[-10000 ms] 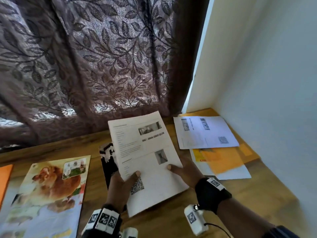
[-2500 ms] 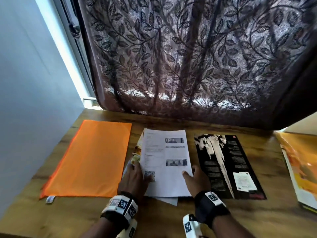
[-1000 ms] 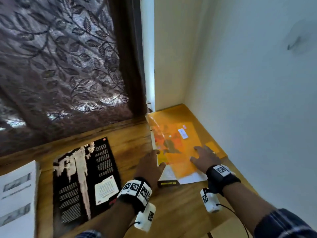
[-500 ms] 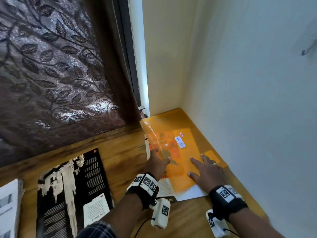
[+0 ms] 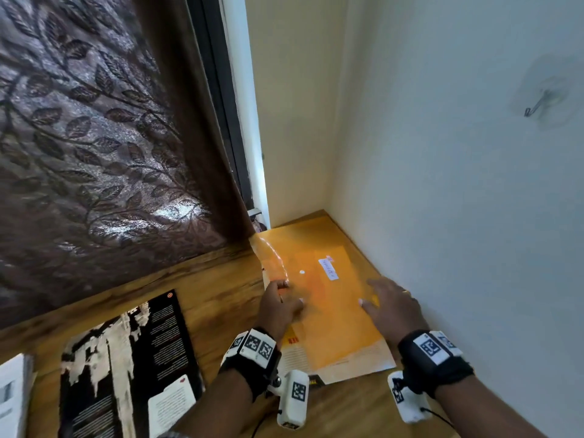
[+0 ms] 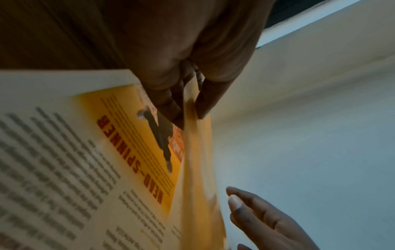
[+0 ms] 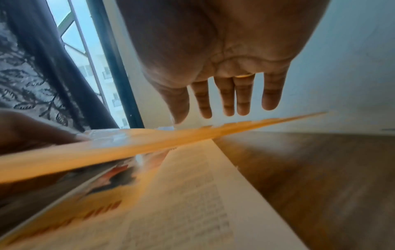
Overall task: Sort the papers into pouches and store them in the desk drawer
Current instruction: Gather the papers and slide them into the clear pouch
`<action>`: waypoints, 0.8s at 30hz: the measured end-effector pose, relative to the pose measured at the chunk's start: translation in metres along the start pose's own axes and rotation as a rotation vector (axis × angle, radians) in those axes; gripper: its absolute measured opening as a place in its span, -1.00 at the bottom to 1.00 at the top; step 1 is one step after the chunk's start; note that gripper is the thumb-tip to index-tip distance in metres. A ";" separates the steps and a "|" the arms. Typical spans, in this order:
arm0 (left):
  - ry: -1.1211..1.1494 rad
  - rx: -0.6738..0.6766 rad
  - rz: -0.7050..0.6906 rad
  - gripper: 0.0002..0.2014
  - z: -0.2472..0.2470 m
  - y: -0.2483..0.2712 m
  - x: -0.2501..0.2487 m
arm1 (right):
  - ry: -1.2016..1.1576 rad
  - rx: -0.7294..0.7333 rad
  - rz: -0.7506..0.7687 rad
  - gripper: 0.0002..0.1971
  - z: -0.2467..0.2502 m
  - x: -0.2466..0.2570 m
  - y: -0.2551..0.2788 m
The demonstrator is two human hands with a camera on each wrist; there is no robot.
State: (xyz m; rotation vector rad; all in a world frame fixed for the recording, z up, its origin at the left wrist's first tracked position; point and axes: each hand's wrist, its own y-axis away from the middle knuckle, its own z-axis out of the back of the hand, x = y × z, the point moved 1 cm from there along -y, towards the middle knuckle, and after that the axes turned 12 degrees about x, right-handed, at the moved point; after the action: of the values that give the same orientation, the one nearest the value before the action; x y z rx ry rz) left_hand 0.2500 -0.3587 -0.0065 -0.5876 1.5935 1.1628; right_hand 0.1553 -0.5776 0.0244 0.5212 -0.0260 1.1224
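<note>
A translucent orange pouch (image 5: 328, 298) lies in the desk's far right corner over a printed page (image 5: 357, 366) with orange artwork and red lettering. My left hand (image 5: 278, 306) pinches the pouch's left edge between thumb and fingers. In the left wrist view the left hand (image 6: 189, 116) holds the pouch (image 6: 198, 169) raised off the page (image 6: 85, 169). My right hand (image 5: 388, 306) is spread flat at the pouch's right side. The right wrist view shows the right hand (image 7: 226, 108) with straight fingers just above the lifted pouch (image 7: 128, 148), holding nothing.
A black leaflet (image 5: 132, 368) lies on the wooden desk (image 5: 221, 295) to the left, with a white printed sheet (image 5: 12, 396) at the frame's left edge. A leaf-patterned curtain (image 5: 94, 137) hangs behind. A wall (image 5: 458, 184) with a hook (image 5: 540, 104) closes the right side.
Both hands left the white sheet on the pile at the left and came to the corner. In the last half second the left hand raised the pouch's left edge.
</note>
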 end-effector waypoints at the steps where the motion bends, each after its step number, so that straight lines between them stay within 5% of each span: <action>1: 0.044 0.025 -0.018 -0.58 0.004 0.009 -0.002 | -0.043 -0.051 -0.002 -0.43 0.004 -0.001 0.000; 8: 0.163 0.247 -0.119 -0.16 0.043 0.072 0.002 | -0.698 0.031 -0.026 -0.10 -0.008 -0.007 -0.002; 9: 0.156 0.272 -0.119 -0.14 0.048 0.080 0.003 | -0.768 0.035 -0.026 -0.15 -0.013 -0.008 -0.003; 11: 0.152 0.287 -0.135 -0.16 0.058 0.098 0.005 | -0.872 0.022 0.002 -0.57 -0.013 0.008 0.014; 14: 0.207 0.157 -0.154 -0.35 0.078 0.120 0.008 | -0.992 0.047 0.090 -0.88 -0.018 0.035 0.043; 18: 0.188 -0.027 -0.184 -0.69 0.119 0.155 0.008 | -0.996 0.112 0.218 -0.91 -0.037 0.072 0.072; 24: 0.017 -0.337 -0.298 -0.76 0.191 0.216 0.011 | -0.953 0.236 0.305 -0.84 -0.071 0.146 0.112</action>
State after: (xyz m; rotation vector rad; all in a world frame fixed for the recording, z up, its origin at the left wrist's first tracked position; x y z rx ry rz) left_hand 0.1539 -0.0973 0.0672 -1.0193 1.2757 1.2061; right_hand 0.1072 -0.3875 0.0459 1.2588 -0.8304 1.0829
